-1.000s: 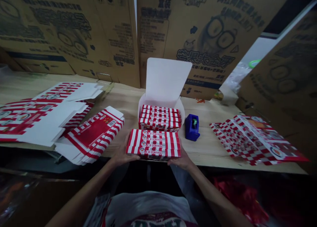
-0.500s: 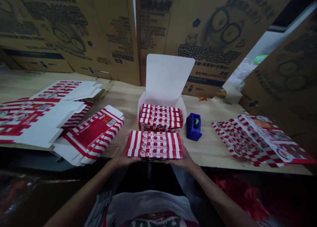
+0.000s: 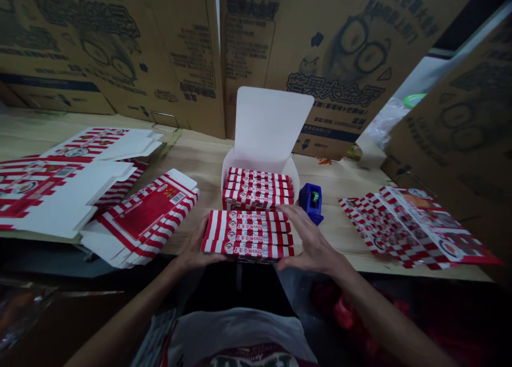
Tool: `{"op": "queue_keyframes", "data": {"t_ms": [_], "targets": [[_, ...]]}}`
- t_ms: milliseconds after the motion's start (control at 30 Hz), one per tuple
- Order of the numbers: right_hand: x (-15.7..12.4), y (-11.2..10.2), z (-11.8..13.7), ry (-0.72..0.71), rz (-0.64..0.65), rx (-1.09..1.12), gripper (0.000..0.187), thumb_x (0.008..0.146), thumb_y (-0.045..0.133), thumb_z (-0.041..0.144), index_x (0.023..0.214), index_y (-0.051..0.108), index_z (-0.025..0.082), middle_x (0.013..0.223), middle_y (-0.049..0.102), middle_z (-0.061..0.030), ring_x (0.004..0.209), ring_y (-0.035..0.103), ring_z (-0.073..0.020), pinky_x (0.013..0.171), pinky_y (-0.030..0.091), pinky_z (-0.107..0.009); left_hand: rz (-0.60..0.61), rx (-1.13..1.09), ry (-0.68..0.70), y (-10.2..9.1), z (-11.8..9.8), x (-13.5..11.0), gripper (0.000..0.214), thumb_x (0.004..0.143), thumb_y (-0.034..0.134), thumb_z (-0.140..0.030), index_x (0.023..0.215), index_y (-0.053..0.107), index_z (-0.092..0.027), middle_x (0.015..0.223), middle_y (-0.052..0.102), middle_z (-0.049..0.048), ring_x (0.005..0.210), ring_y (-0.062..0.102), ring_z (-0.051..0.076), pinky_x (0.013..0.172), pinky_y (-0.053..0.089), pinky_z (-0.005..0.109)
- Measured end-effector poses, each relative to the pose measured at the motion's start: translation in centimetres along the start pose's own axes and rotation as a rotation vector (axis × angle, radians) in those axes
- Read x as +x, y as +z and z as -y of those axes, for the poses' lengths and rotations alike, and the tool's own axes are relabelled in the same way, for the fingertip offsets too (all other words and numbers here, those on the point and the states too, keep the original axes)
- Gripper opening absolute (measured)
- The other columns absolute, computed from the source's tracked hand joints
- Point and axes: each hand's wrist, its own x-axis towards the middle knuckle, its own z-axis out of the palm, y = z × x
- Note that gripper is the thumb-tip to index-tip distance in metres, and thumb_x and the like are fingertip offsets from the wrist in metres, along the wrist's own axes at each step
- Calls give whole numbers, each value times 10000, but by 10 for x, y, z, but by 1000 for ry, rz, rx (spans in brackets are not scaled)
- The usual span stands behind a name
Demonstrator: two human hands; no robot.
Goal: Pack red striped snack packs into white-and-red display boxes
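Note:
A flat row of red-and-white striped packs (image 3: 248, 233) lies at the table's front edge. My left hand (image 3: 196, 249) grips its left end with fingers curled under it. Against its right end rests my right hand (image 3: 310, 239), fingers stretched along the far side toward the box. Just behind stands an open white carton (image 3: 272, 121) with its lid upright, and more striped packs (image 3: 258, 188) fill it.
A blue tape dispenser (image 3: 311, 201) sits right of the carton. Stacks of flattened striped cartons (image 3: 144, 215) lie at the left, with printed sheets (image 3: 408, 225) at the right. Large brown cardboard boxes (image 3: 328, 47) wall the back of the wooden table (image 3: 348, 244).
My right hand has come up from under the row's right end and now lies over its right side, fingers extended. The row has dropped slightly toward the table edge.

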Motion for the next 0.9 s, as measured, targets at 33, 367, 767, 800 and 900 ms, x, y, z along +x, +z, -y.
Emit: {"op": "queue_keyframes", "data": {"t_ms": [33,367,767,800,900], "targets": [[11,-4,8,-37,97,-49,1154,627,671,737,1511,174,187,1436,405,-188,1316,379,-367,1098,300,-527,-1,-3,11,0,2,0,1150,531,855,-451,1467,223,-230,1403,469,169,1280,463,391,1044,403,612],[56,5,31,-34,452,-303,1179,571,751,670,1465,270,70,1340,414,-241,1190,416,-389,1002,348,-527,-16,9,-23,1,-6,2,1122,494,861,-468,1426,280,-241,1403,470,144,1265,472,389,1062,392,603],[50,29,35,96,478,-430,1176,520,820,465,1450,253,23,1272,485,-260,1126,467,-414,999,355,-541,-35,2,11,4,-7,5,1131,468,856,-501,1415,306,-217,1401,466,156,1292,445,387,1091,363,576],[50,30,35,106,471,-446,1132,543,801,455,1447,265,33,1262,495,-252,1116,472,-407,994,361,-536,-31,-1,9,4,-8,5,1135,469,855,-500,1420,300,-220,1406,460,158,1293,442,388,1091,361,578],[50,32,37,139,468,-467,1045,580,771,439,1421,311,24,1256,496,-255,1105,469,-400,984,371,-522,-19,-15,17,3,-11,5,1118,494,840,-505,1427,293,-224,1407,460,153,1272,461,388,1073,379,586]]}}
